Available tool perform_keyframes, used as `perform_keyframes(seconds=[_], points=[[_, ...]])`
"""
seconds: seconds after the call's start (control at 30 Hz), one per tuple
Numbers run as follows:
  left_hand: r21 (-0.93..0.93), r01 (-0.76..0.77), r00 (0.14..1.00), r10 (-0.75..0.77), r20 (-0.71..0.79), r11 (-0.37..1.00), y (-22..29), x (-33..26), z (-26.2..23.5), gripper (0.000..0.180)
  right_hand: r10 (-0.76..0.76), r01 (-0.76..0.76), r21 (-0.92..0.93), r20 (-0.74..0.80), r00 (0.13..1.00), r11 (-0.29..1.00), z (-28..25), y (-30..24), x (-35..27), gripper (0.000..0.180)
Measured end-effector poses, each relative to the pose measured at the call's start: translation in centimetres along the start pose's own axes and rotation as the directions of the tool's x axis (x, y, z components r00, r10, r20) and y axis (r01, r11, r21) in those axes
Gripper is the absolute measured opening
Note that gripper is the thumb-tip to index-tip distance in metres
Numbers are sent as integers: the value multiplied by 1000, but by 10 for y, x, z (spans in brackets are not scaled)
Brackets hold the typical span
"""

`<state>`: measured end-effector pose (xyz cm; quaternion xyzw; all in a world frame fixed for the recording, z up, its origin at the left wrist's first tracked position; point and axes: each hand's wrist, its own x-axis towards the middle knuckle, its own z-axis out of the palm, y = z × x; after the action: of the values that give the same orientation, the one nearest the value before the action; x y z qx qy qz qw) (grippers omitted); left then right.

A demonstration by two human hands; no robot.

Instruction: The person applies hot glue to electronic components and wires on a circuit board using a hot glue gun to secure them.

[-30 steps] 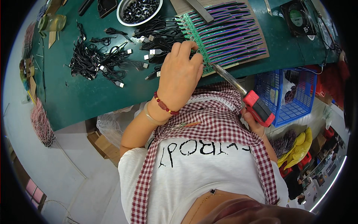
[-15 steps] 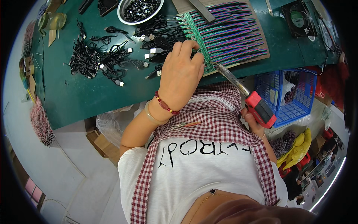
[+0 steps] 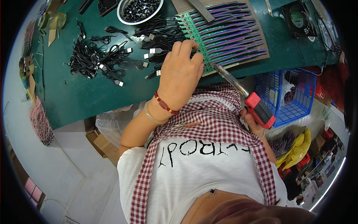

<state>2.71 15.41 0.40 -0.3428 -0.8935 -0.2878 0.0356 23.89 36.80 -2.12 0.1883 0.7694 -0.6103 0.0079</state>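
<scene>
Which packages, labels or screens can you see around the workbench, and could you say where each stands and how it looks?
Cardboard boxes: on the floor under the green table's near edge, brown, open flaps.
Clear plastic bag: beside those boxes, crumpled, whitish.
Small black fan: far right of the table, square, with a round green label at its hub.
No screens in view.

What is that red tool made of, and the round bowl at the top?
The soldering iron seems to have a red plastic handle, matte, and a dull grey metal shaft. The bowl looks like shiny metal, judging by its bright silvery rim. The right hand grips the handle.
</scene>
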Motion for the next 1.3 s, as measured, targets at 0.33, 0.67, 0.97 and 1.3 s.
perform_keyframes(seconds=[0.33,0.67,0.97,1.3], points=[[-16,2,998,-1,62,1000,0,1,-4,13,-49,65,-206,77,996,976,-4,6,-3,24],[-17,0,999,1,50,1000,-1,1,-3,11,23,-16,139,-47,999,990,-2,8,-5,24],[0,-1,1000,1,-15,1000,-5,-2,-1,12,-16,-4,300,64,998,954,0,-1,6,28],[113,57,995,-48,-83,992,-3,-11,-25,12,-209,270,604,-171,963,749,9,-34,54,33]])
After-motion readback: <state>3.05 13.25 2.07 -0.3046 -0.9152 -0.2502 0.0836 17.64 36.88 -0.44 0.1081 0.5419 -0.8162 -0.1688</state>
